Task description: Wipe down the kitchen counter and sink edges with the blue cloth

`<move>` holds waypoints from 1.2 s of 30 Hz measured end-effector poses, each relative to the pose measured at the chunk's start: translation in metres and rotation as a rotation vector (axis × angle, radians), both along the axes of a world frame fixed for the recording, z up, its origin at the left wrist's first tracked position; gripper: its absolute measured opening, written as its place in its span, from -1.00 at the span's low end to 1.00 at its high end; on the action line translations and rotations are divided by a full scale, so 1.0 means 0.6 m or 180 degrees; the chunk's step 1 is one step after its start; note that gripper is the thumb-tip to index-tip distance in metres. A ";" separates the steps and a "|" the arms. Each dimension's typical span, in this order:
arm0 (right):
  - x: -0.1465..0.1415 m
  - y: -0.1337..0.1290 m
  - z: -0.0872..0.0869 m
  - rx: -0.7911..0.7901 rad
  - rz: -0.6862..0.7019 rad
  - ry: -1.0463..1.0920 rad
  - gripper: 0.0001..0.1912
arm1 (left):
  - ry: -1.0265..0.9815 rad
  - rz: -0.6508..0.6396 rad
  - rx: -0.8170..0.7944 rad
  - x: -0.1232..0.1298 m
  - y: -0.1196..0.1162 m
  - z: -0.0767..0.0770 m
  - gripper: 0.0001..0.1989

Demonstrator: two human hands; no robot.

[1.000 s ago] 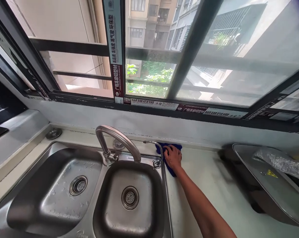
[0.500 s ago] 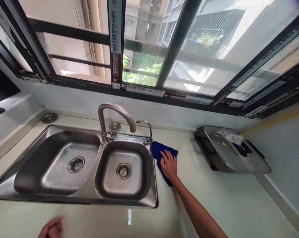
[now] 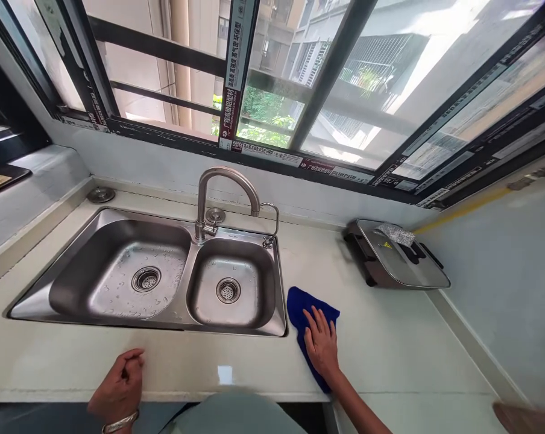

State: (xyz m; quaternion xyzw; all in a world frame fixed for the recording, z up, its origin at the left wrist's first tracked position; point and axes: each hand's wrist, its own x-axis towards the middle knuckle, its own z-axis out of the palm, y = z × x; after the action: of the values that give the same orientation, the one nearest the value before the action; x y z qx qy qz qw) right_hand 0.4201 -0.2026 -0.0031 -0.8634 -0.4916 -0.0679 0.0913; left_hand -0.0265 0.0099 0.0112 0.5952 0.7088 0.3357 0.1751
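My right hand [image 3: 321, 343] lies flat, fingers spread, on top of a dark blue cloth [image 3: 299, 299]. The cloth rests on the pale countertop [image 3: 372, 337], just right of the small sink basin [image 3: 236, 259], with its lower end reaching toward the front edge. My left hand [image 3: 121, 383] is closed with curled fingers above the front edge of the counter, below the sink. Nothing shows in it, and a metal bracelet [image 3: 120, 422] circles that wrist.
A curved steel faucet [image 3: 227, 172] rises behind the two-basin sink, with a smaller thin tap [image 3: 277, 223] to its right. Water drops lie in the large basin [image 3: 119, 265]. An electric pan with a glass lid [image 3: 403, 259] stands at the back right. A window [image 3: 272, 150] spans the wall.
My right hand and the cloth have moved along the counter toward the front edge, away from the small tap. The left hand has come further into view. The camera view has shifted.
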 end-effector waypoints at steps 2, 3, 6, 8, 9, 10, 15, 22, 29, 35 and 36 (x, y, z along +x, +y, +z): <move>-0.039 0.002 0.007 -0.0020 0.0183 0.0014 -0.47 | -0.0173 -0.0170 -0.0050 0.000 0.003 0.008 -0.79; -0.057 0.005 0.011 -0.0019 0.0294 0.0025 -0.47 | -0.0240 -0.0215 -0.0077 -0.001 0.005 0.011 -0.80; -0.105 0.018 0.020 0.0000 0.0668 0.0092 -0.46 | -0.0285 -0.0090 -0.0182 -0.004 0.008 0.013 -0.80; -0.131 0.029 0.024 0.0001 0.0920 0.0226 -0.47 | -0.0227 0.0054 -0.0307 -0.005 0.007 0.012 -0.79; -0.143 0.035 0.026 0.0006 0.1012 0.0318 -0.47 | -0.0210 0.0094 -0.0360 -0.003 0.006 0.012 -0.79; -0.155 0.041 0.029 0.0018 0.1078 0.0420 -0.47 | -0.0232 0.0079 -0.0412 0.000 0.004 0.012 -0.79; -0.230 0.090 0.047 0.0130 0.1270 0.0868 -0.48 | -0.0999 -0.1310 -0.0598 0.057 -0.017 0.036 -0.75; -0.368 0.200 0.027 0.0079 0.2164 0.1205 -0.38 | -0.0612 -0.2652 0.0159 0.184 -0.053 0.097 -0.68; -0.280 0.140 0.008 0.1058 0.1802 0.2319 -0.61 | 0.0025 -0.2575 0.0041 0.227 -0.076 0.053 -0.53; -0.102 0.007 -0.040 0.1517 0.0483 0.1346 -0.62 | 0.0741 -0.3476 -0.0358 0.218 -0.105 0.052 -0.33; -0.087 -0.001 -0.052 0.1445 0.0659 0.1253 -0.62 | 0.0701 -0.3509 -0.0434 0.216 -0.107 0.056 -0.31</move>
State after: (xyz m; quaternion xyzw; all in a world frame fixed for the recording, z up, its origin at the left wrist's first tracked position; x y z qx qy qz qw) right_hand 0.3680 -0.2033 -0.0342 -0.7628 -0.5220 0.0022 0.3816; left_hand 0.1029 -0.0541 0.0446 0.8961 0.3273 0.0840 0.2876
